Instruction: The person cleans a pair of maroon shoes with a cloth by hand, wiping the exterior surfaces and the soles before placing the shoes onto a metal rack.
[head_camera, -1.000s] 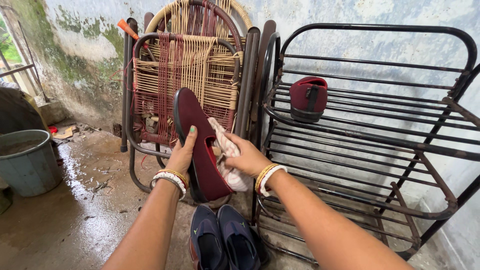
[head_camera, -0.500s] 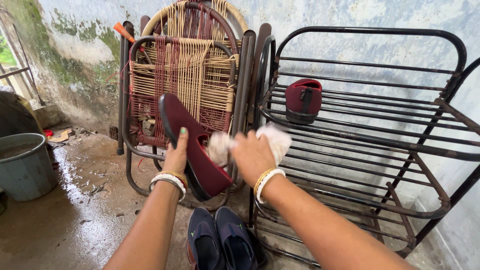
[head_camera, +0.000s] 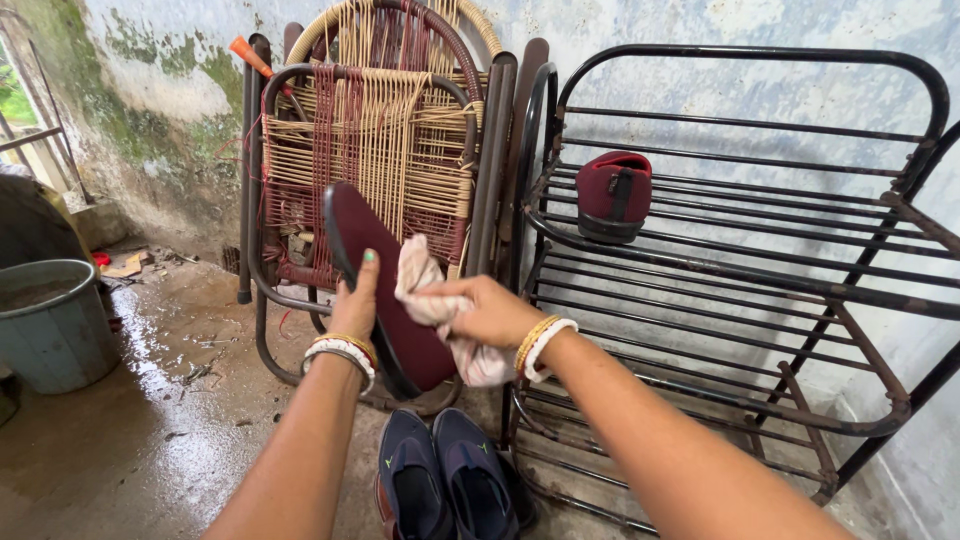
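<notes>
Between the hands, left hand (head_camera: 352, 305) grips a maroon flat slip-on shoe (head_camera: 385, 290); right hand (head_camera: 480, 312) presses a crumpled pale cloth (head_camera: 440, 315) against it, wiping unfinished; its mate (head_camera: 612, 195) sits racked beyond.

A black metal shoe rack (head_camera: 740, 270) stands against the pale wall, with one dark red shoe (head_camera: 613, 196) on its upper shelf. Left of the rack, folded woven chairs (head_camera: 380, 150) lean upright on the wall. A pair of dark blue shoes (head_camera: 445, 485) lies on the wet floor (head_camera: 130, 440) below. A grey bucket (head_camera: 48, 322) stands at the far left, near scattered scraps.
</notes>
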